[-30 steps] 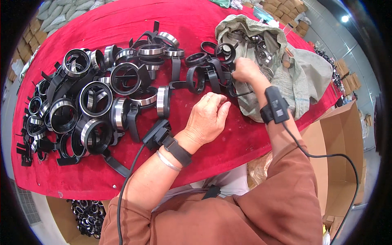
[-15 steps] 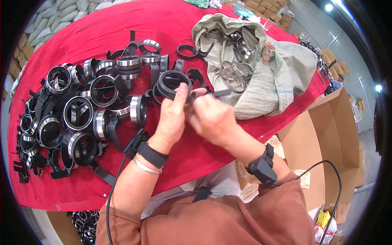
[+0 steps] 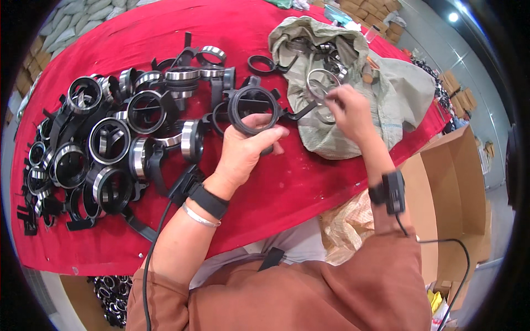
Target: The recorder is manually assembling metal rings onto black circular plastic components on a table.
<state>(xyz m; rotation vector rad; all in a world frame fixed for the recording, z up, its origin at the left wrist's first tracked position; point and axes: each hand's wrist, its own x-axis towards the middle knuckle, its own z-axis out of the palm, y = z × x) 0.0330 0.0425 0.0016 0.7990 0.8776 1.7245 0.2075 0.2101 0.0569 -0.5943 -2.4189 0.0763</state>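
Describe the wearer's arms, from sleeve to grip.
Loose brown sleeves cover the upper arms. The left wrist has a black strap, a boxy black device and a silver-coloured bangle; the right has a dark band and a dark module. A black cable trails from each. Both the left grip and right grip are ungloved.

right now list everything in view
spread rings: many, black and silver, left, centre
held ring: one, black, centre
woven sack: one, greyish, right
thin ring: one, silver, over sack
loose rings: several, silver, inside sack
cloth: one, red, beneath rings
boxed rings: many, black, lower left
cardboard boxes: several, brown, right
stacked bags: many, grey, upper left
wrist units: two, black, wrists
left hand: one, bare, at held ring
right hand: one, bare, at thin ring
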